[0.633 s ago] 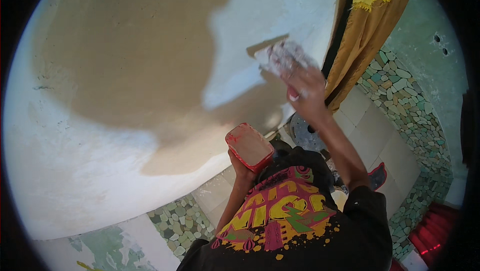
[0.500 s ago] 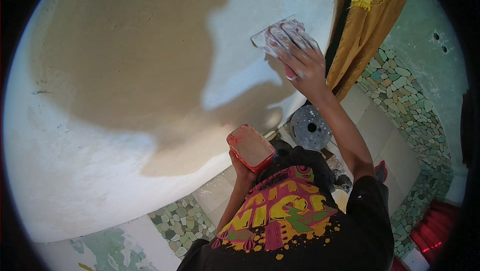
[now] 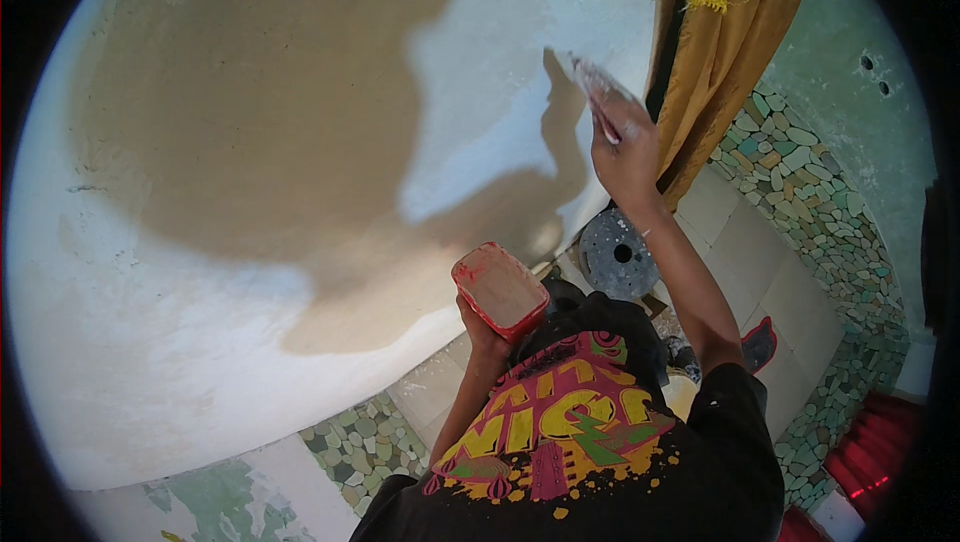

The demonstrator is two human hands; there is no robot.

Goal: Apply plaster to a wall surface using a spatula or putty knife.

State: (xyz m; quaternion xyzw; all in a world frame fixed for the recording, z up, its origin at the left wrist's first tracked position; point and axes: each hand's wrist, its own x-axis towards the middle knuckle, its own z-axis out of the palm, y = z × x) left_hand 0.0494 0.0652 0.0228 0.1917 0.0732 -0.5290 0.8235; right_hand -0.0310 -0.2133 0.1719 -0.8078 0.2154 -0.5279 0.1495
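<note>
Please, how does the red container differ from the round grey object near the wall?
Shape and colour: the container is red and roughly rectangular with rounded corners; the grey object is round, with white specks.
Top: the container holds pale brownish paste; the grey object shows a dark central hole.
Support: the left hand holds the container; neither hand holds the grey object.

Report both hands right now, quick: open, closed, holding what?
Left hand: holding the red container.
Right hand: closed on a white-smeared tool, seen nearly edge-on.
</note>
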